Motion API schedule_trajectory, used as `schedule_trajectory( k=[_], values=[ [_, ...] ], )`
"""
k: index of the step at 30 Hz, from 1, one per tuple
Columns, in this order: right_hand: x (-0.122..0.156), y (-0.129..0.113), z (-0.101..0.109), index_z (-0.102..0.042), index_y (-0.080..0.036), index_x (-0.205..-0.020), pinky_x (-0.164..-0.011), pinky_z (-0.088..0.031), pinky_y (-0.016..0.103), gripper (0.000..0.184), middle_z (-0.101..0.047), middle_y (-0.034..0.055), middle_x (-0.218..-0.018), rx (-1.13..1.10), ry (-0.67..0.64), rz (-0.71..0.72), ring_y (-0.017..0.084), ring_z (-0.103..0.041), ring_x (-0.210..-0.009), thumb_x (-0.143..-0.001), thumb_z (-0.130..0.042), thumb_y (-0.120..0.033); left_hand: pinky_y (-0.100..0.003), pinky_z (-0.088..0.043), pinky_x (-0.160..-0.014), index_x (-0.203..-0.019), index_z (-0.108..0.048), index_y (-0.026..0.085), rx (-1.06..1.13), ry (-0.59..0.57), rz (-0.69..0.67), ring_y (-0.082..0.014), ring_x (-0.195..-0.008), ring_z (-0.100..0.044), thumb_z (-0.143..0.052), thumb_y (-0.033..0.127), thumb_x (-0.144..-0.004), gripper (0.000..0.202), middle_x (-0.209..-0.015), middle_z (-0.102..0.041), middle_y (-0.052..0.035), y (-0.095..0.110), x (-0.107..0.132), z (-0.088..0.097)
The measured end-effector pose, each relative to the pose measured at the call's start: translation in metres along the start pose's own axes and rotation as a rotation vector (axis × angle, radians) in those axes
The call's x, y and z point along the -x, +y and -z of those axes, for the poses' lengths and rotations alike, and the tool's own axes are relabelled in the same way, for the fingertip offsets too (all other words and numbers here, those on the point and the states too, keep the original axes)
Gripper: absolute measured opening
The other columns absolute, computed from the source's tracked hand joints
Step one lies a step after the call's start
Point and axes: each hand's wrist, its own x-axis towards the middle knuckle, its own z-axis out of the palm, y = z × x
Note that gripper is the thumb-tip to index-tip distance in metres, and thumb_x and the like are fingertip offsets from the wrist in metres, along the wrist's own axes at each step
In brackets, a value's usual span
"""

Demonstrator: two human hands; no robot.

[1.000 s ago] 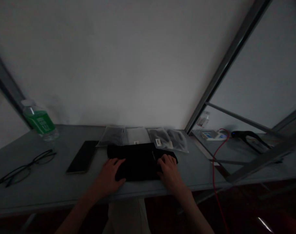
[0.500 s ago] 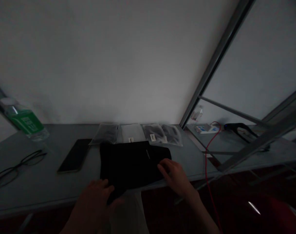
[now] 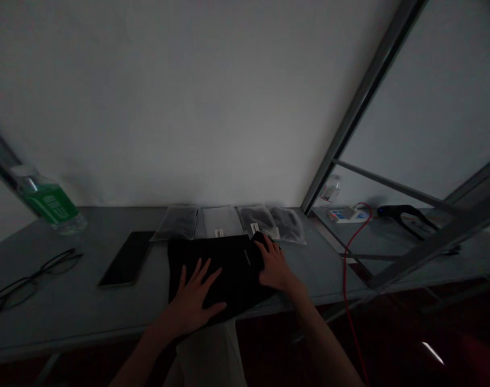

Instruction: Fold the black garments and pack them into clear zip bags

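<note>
Left hand (image 3: 192, 302) has moved farther onto the black cloth (image 3: 233, 258), fingers spread; right hand (image 3: 274, 269) has an unclear grip; tugging nearward could slide it off the table (image 3: 116, 312).

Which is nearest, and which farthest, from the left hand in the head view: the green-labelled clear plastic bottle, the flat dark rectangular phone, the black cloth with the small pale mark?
1. Black cloth with the small pale mark: under the left hand.
2. Flat dark rectangular phone: left of that hand.
3. Green-labelled clear plastic bottle: farther left, near the wall.
</note>
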Motion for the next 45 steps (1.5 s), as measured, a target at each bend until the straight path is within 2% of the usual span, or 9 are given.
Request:
schedule_trajectory(
  k=[5,11,15,19,22,25,32,37,45],
  values=[
    [0.002,0.002,-0.001,-0.035,-0.014,-0.145,-0.107,-0.029,0.054,0.093,-0.012,0.0196,-0.159,-0.025,-0.009,0.010,0.039,-0.032,-0.136,-0.056,-0.059,-0.011,-0.071,-0.005,-0.111,-0.151,-0.024,0.027,-0.087,-0.009,-0.054,-0.0414,-0.146,-0.004,-0.065,0.067,-0.066,0.103,-0.160,-0.010,-0.0167,0.004,0.010,0.007],
    [0.040,-0.011,0.005,-0.046,-0.014,-0.136,-0.109,-0.037,0.047,0.060,-0.046,0.0169,-0.143,-0.100,0.216,0.163,0.028,-0.045,-0.131,-0.077,-0.049,-0.005,-0.054,-0.028,-0.116,-0.150,-0.028,0.024,-0.277,0.164,-0.073,-0.0297,-0.143,-0.028,-0.058,0.013,-0.068,0.088,-0.155,-0.029,-0.0146,0.022,0.043,-0.021],
    [0.077,0.001,0.007,-0.047,-0.019,-0.135,-0.108,-0.039,0.053,0.055,-0.052,0.0145,-0.139,-0.256,0.119,0.320,0.029,-0.046,-0.131,-0.081,-0.059,-0.020,-0.040,-0.045,-0.108,-0.144,-0.041,0.032,-0.268,0.317,-0.144,-0.0231,-0.132,-0.048,-0.047,0.002,-0.069,0.081,-0.147,-0.047,-0.0049,0.001,0.072,-0.036],
    [0.089,0.017,0.010,-0.053,-0.020,-0.129,-0.108,-0.038,0.052,0.057,-0.048,0.0133,-0.144,-0.389,0.066,0.339,0.027,-0.043,-0.134,-0.074,-0.056,-0.010,-0.033,-0.054,-0.096,-0.128,-0.060,0.033,0.016,0.262,-0.034,-0.0218,-0.112,-0.065,-0.054,0.013,-0.071,0.060,-0.127,-0.067,0.0005,-0.029,0.082,-0.011],
    [0.077,0.019,0.012,-0.063,-0.022,-0.114,-0.103,-0.044,0.048,0.032,-0.063,0.0109,-0.128,-0.481,0.058,0.216,0.025,-0.057,-0.121,-0.084,-0.054,-0.017,-0.033,-0.056,-0.090,-0.107,-0.070,0.033,0.256,0.279,0.099,-0.0205,-0.098,-0.071,-0.055,0.033,-0.081,0.030,-0.106,-0.076,0.0030,-0.039,0.070,0.019],
    [0.058,0.014,0.009,-0.067,-0.020,-0.106,-0.091,-0.050,0.041,0.023,-0.072,0.0092,-0.107,-0.463,0.086,0.098,0.024,-0.067,-0.101,-0.093,-0.053,-0.033,-0.033,-0.055,-0.088,-0.096,-0.071,0.029,0.397,0.350,0.217,-0.0205,-0.095,-0.071,-0.054,0.043,-0.082,0.027,-0.097,-0.077,0.0014,-0.040,0.050,0.036],
    [0.031,-0.004,-0.004,-0.059,-0.020,-0.080,-0.060,-0.044,0.030,0.020,-0.069,0.0064,-0.074,0.040,0.169,-0.017,0.023,-0.067,-0.068,-0.094,-0.055,-0.033,-0.037,-0.053,-0.081,-0.120,-0.056,0.018,0.215,0.407,0.480,-0.0240,-0.087,-0.070,-0.051,0.042,-0.083,0.044,-0.095,-0.072,-0.0073,-0.035,0.029,0.020],
    [0.021,-0.024,0.012,-0.058,-0.018,-0.097,-0.079,-0.048,0.037,0.013,-0.067,0.0112,-0.095,0.123,0.210,0.046,0.027,-0.063,-0.092,-0.085,-0.064,-0.017,-0.042,-0.047,-0.095,-0.129,-0.050,0.016,-0.077,0.558,0.349,-0.0287,-0.112,-0.059,-0.055,0.033,-0.083,0.049,-0.123,-0.060,-0.0146,-0.032,0.016,0.028],
    [-0.035,-0.053,0.013,-0.051,-0.012,-0.125,-0.103,-0.038,0.038,0.045,-0.057,0.0151,-0.129,0.036,0.009,0.346,0.025,-0.050,-0.122,-0.083,-0.065,-0.013,-0.040,-0.037,-0.103,-0.128,-0.053,0.017,-0.229,0.166,0.061,-0.0281,-0.125,-0.051,-0.071,0.019,-0.071,0.059,-0.131,-0.059,-0.0142,-0.022,-0.055,0.067]
  ],
)
